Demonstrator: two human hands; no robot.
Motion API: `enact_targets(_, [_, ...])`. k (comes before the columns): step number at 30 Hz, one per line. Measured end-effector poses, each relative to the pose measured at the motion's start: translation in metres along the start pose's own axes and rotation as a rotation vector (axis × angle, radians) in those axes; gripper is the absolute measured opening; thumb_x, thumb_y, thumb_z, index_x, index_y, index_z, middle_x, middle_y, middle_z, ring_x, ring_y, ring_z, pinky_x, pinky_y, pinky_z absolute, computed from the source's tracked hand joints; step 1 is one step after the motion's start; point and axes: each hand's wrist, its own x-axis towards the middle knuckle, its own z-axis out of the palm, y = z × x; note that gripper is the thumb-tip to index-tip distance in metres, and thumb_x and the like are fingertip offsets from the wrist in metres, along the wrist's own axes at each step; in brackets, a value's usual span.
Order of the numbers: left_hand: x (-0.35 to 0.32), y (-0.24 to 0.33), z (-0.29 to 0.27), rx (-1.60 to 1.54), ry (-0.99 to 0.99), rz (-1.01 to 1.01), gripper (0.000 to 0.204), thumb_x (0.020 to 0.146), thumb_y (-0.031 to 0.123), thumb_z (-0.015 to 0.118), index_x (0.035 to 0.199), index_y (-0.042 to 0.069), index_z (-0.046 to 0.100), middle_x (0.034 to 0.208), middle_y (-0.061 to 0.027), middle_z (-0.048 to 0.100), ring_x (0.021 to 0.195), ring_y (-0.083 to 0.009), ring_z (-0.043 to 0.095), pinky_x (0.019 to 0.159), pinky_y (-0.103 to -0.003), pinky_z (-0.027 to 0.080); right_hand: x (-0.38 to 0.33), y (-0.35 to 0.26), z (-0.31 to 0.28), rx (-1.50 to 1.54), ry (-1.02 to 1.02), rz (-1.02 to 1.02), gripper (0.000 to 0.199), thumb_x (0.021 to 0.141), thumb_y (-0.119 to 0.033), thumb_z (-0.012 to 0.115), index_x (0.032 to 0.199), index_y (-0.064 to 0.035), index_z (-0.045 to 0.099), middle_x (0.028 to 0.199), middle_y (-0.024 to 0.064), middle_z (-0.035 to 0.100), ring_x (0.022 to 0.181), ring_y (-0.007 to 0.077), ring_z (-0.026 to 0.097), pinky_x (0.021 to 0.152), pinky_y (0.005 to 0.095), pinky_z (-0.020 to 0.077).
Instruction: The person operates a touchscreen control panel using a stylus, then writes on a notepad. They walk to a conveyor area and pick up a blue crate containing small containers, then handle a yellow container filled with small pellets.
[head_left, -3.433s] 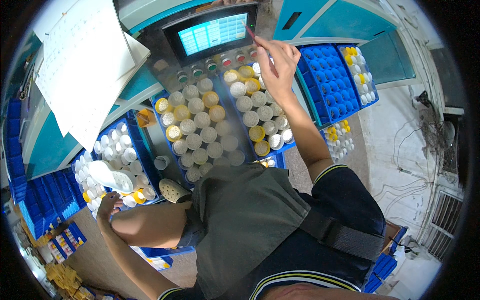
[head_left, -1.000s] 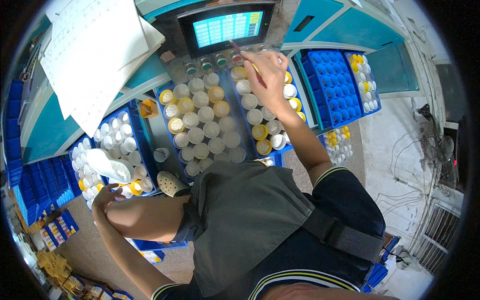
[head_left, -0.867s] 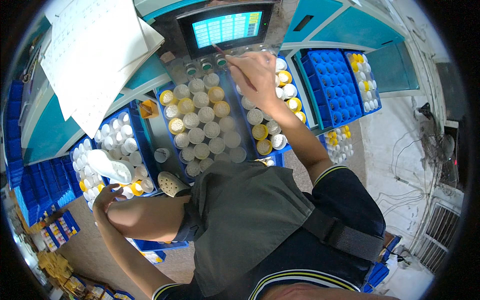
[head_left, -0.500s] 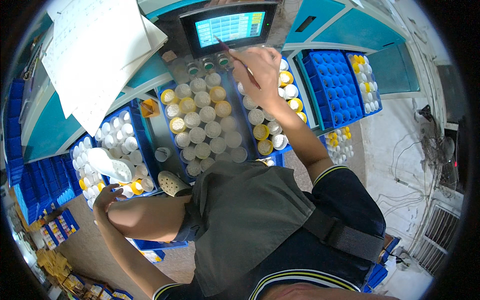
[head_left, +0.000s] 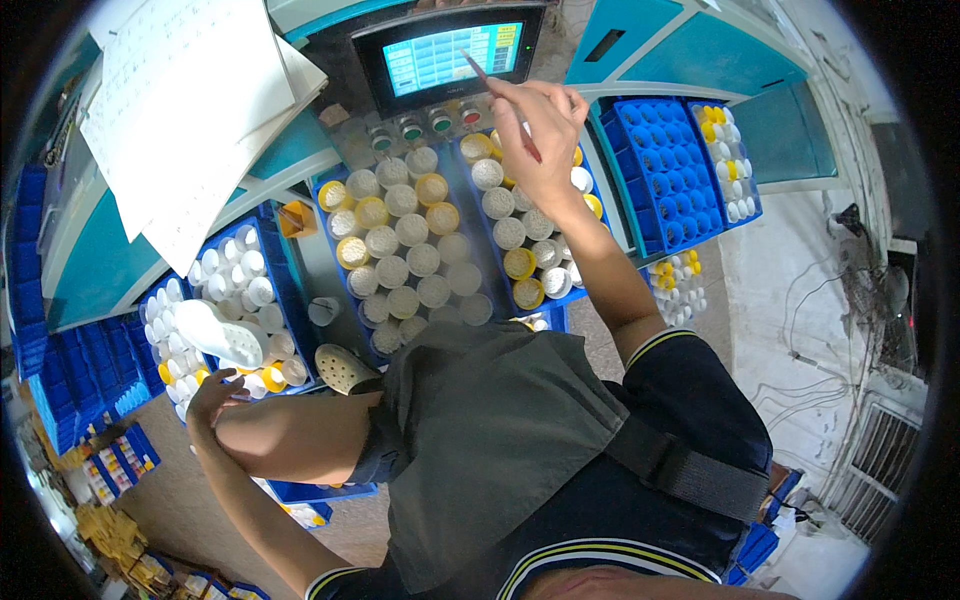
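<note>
My right hand [head_left: 545, 130] is closed around a slim dark-red pen [head_left: 474, 66]. Its tip points at the lit touch screen [head_left: 450, 60] on a black-framed panel; whether it touches the glass I cannot tell. Under that wrist, a blue tray holds white and yellow round cups [head_left: 509, 233] filled with pale grains. More such cups [head_left: 392, 270] stand in rows in front of my apron. My left hand [head_left: 212, 395] rests over my bent bare knee [head_left: 240, 430], fingers loosely stretched and holding nothing. Close to it are a white clog [head_left: 215, 332] and more cups [head_left: 240, 265].
Green and red push buttons [head_left: 440, 121] line the panel's lower edge. Written paper sheets [head_left: 190, 110] lie at the upper left. A blue tray with round sockets [head_left: 665, 175] stands at the right. A beige clog [head_left: 343, 367] sits beside my leg, and cables [head_left: 800, 370] hang along the wall.
My right hand has moved right and slightly up, carrying the pen tip across the screen to the right. A red button now shows. My left hand stays on the knee.
</note>
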Motion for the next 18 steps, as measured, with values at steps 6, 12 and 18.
enact_targets(6, [0.000, 0.003, -0.002, 0.018, -0.003, -0.012, 0.063, 0.099, 0.022, 0.071, 0.150, -0.002, 0.044, 0.114, -0.0265, 0.071, 0.094, -0.0306, 0.075, 0.084, -0.041, 0.063, 0.002, 0.010, -0.003, 0.033, 0.007, -0.005, 0.019, 0.088, -0.013, 0.074, 0.107, -0.0089, 0.078, 0.089, 0.0034, 0.072, 0.092, 0.0212, 0.064, 0.094, 0.0405, 0.0338])
enact_targets(12, [0.003, 0.001, -0.002, -0.041, -0.007, -0.019, 0.063, 0.099, 0.022, 0.071, 0.151, -0.001, 0.043, 0.112, -0.0259, 0.071, 0.091, -0.0298, 0.075, 0.082, -0.040, 0.064, -0.003, 0.009, -0.006, -0.004, -0.036, 0.012, 0.020, 0.088, -0.013, 0.075, 0.108, -0.0088, 0.078, 0.091, 0.0041, 0.073, 0.093, 0.0207, 0.065, 0.093, 0.0403, 0.0351])
enact_targets(18, [0.003, -0.002, -0.002, -0.026, 0.003, -0.027, 0.065, 0.098, 0.022, 0.072, 0.151, -0.002, 0.043, 0.111, -0.0253, 0.071, 0.090, -0.0299, 0.075, 0.080, -0.040, 0.064, -0.021, 0.006, -0.005, 0.012, -0.120, 0.052, 0.021, 0.088, -0.014, 0.075, 0.109, -0.0090, 0.077, 0.089, 0.0037, 0.073, 0.092, 0.0199, 0.064, 0.093, 0.0409, 0.0350])
